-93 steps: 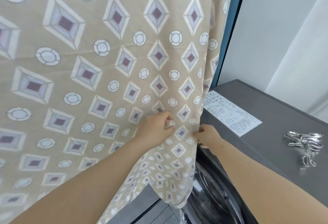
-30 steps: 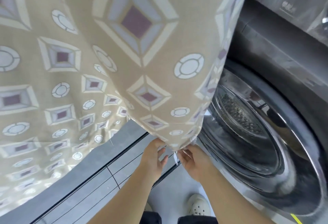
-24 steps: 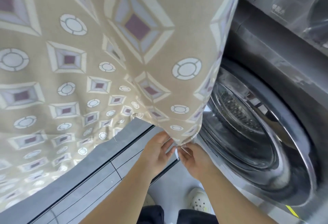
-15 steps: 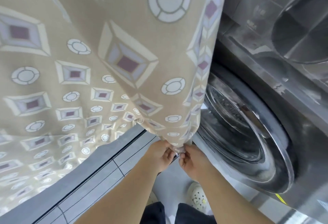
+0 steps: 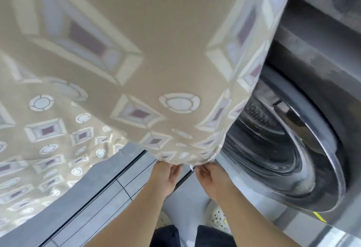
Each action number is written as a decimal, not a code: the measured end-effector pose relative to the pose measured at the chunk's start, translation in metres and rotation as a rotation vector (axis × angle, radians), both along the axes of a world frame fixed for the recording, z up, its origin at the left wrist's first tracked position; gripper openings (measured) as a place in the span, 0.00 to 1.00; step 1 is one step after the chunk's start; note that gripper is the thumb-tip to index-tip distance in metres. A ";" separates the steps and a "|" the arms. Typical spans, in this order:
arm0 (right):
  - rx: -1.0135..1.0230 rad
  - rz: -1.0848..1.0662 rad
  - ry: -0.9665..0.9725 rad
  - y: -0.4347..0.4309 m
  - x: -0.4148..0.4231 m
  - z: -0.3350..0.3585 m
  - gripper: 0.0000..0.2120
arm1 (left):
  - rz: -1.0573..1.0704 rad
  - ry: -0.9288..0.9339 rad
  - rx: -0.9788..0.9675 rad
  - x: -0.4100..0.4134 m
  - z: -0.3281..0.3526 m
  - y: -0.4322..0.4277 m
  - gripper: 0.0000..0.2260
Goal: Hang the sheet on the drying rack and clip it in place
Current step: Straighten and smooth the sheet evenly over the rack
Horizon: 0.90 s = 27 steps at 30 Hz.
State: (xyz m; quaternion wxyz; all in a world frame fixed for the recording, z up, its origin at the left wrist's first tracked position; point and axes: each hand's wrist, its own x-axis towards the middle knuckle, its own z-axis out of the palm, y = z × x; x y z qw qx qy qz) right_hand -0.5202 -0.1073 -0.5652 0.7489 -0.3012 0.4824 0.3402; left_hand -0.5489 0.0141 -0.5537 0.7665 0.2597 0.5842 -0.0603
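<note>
The beige sheet (image 5: 148, 74), printed with diamonds and circles, hangs from above and fills most of the head view. The rack that carries it is out of sight. My left hand (image 5: 166, 176) reaches up to the sheet's bottom hem and holds it, its fingertips partly hidden by the cloth. My right hand (image 5: 212, 178) pinches the same hem close by, at the corner where a small white tag (image 5: 192, 167) hangs. No clips are in view.
A grey front-loading washing machine (image 5: 312, 74) stands right beside the sheet, its round chrome door (image 5: 289, 149) just right of my right hand. Below lie grey floor tiles (image 5: 101, 203). My white perforated shoes (image 5: 216, 217) and dark trouser legs show at the bottom.
Both hands have slid from mid-sheet down to its bottom corner. Over the last second the view has moved closer and the hands have drawn slightly apart along the hem.
</note>
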 end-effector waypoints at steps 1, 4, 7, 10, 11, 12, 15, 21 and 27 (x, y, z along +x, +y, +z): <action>0.013 -0.024 0.005 0.002 0.001 -0.002 0.10 | 0.049 -0.041 -0.013 0.002 0.000 -0.001 0.12; 0.026 -0.078 0.026 0.003 0.002 -0.005 0.08 | 0.114 -0.205 -0.088 0.006 0.012 -0.001 0.12; 0.015 -0.092 0.045 0.000 0.003 0.000 0.08 | 0.038 -0.294 -0.161 0.012 0.024 0.004 0.07; -0.043 -0.011 0.070 -0.005 0.003 0.003 0.10 | 0.008 -0.255 -0.121 0.022 0.028 0.007 0.06; -0.055 0.015 0.085 -0.006 0.002 0.004 0.11 | -0.013 -0.221 -0.081 0.024 0.028 0.008 0.08; -0.062 0.027 0.102 -0.008 0.002 0.004 0.13 | -0.034 -0.189 -0.021 0.025 0.025 0.009 0.08; -0.057 0.033 0.141 -0.012 -0.001 0.007 0.14 | -0.072 -0.123 0.072 0.025 0.015 0.012 0.08; -0.103 0.087 0.201 -0.017 -0.006 0.009 0.13 | -0.245 -0.122 0.024 0.024 -0.003 0.009 0.07; -0.124 -0.016 0.098 -0.016 0.000 0.010 0.08 | -0.375 0.092 0.229 0.008 0.003 0.009 0.20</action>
